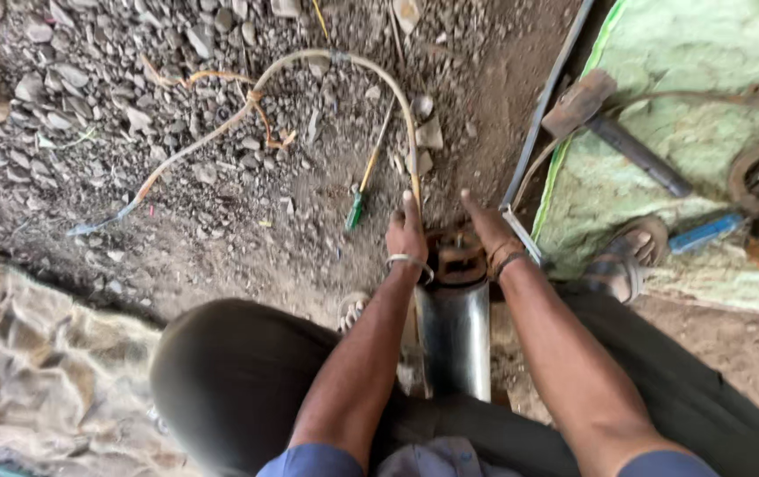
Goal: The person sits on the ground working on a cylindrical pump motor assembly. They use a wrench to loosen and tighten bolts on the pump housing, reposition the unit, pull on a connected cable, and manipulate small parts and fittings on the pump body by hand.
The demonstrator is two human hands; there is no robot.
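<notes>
Head view: shiny metal cylinder [455,340], rusty end [457,254].

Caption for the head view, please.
Both hands, left and right, grip the rusty end of a metal cylinder over gravel, a screwdriver nearby.

We see the left hand [407,233] and right hand [490,228] at centre frame, set either side of a rusty fitting [457,256] atop a shiny metal cylinder [455,336] — grip unclear. A green-handled screwdriver [364,181] lies just upper left of the hands on gravelly dirt [132,106]. A pale hose [247,110] loops across the top. A hammer [614,124] rests on a green sheet [706,53], upper right — sandalled foot [629,258] at its edge.
</notes>
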